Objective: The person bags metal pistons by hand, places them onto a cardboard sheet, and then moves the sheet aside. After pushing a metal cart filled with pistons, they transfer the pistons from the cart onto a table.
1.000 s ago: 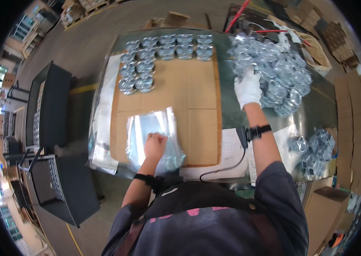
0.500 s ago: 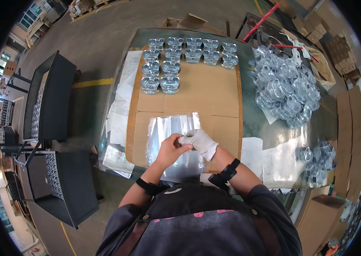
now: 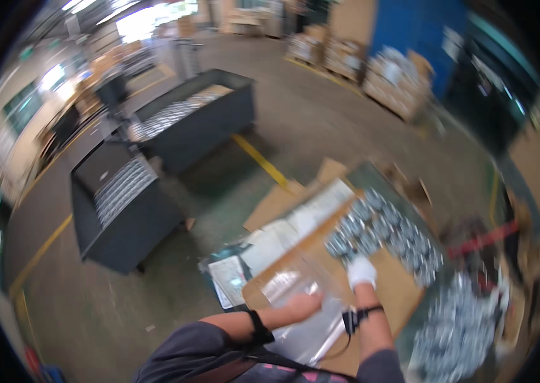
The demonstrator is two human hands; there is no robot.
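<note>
My right hand, in a white glove, reaches out to the near edge of the rows of shiny metal pistons. Its fingertips are at the closest piston; blur hides whether they grip it. My bare left hand hovers over or rests on a stack of clear plastic bags. Its fingers look curled but are smeared by motion, so what they hold, if anything, does not show. Beneath the pistons and bags lies a brown cardboard sheet.
A heap of bagged metal parts lies on the table's right. Papers line the left edge. Two dark bins of metal parts stand on the floor at left. A red bar sticks out at far right.
The view has swung left and up. My hands, together over the bags before, are now apart; the right has moved forward to the pistons, the left stays by the bags.
</note>
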